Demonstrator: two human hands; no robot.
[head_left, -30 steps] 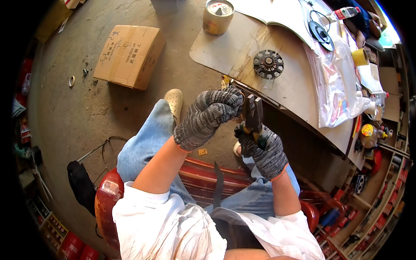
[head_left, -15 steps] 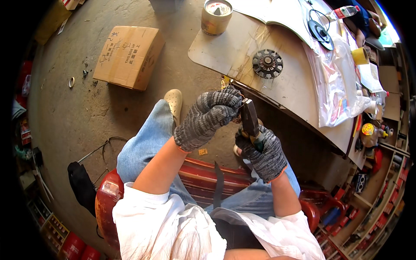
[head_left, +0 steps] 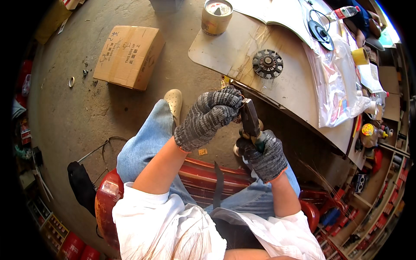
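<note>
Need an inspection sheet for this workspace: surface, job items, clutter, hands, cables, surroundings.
Surface: pale tabletop, brownish streaks near its left end.
Job items: pliers, tips at copper-coloured wire; whether they grip it, cannot tell.
Clutter: gold-coloured tin, slotted dark disc, open book, clear plastic bag, all on the tabletop.
Hands: left hand, gloved, closed around wire; right hand, gloved, gripping the pliers.
Cables: black cord by the round black base, upper right.
Surroundings: concrete floor, cardboard box, red chair; another person partly visible, upper right.
</note>
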